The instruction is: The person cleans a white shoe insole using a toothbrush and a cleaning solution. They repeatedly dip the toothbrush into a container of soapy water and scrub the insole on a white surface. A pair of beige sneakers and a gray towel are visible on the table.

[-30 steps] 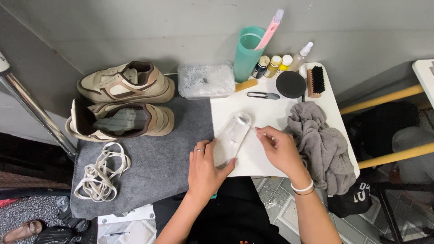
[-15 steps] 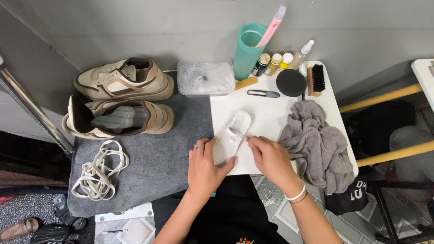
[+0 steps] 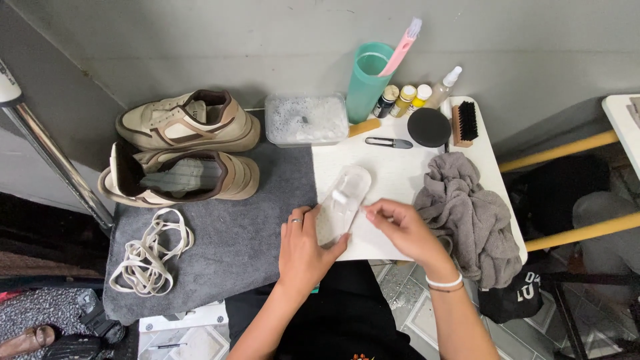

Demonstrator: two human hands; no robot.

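A white shoe insole [image 3: 345, 197] lies on the white table top [image 3: 393, 170], angled up to the right. My left hand [image 3: 303, 250] presses on its near end, a ring on one finger. My right hand [image 3: 397, 227] pinches the insole's right edge with thumb and fingertips; a white band sits on that wrist. Two beige and brown sneakers [image 3: 183, 150] without laces rest on the grey mat [image 3: 227, 247] to the left. Their pale laces [image 3: 147, 253] lie in a loose pile at the mat's near left.
At the back stand a clear tub of soapy water [image 3: 305, 119], a teal cup [image 3: 365, 79] with a pink brush [image 3: 402, 45], small bottles [image 3: 403, 99], a round black tin [image 3: 429, 127], a wooden brush [image 3: 464, 123] and small scissors [image 3: 390, 142]. A grey cloth [image 3: 470, 213] is crumpled at right.
The insole was lifted in both hands and now lies flat on the table. My right hand moved down onto its edge; my left hand stays on its near end.
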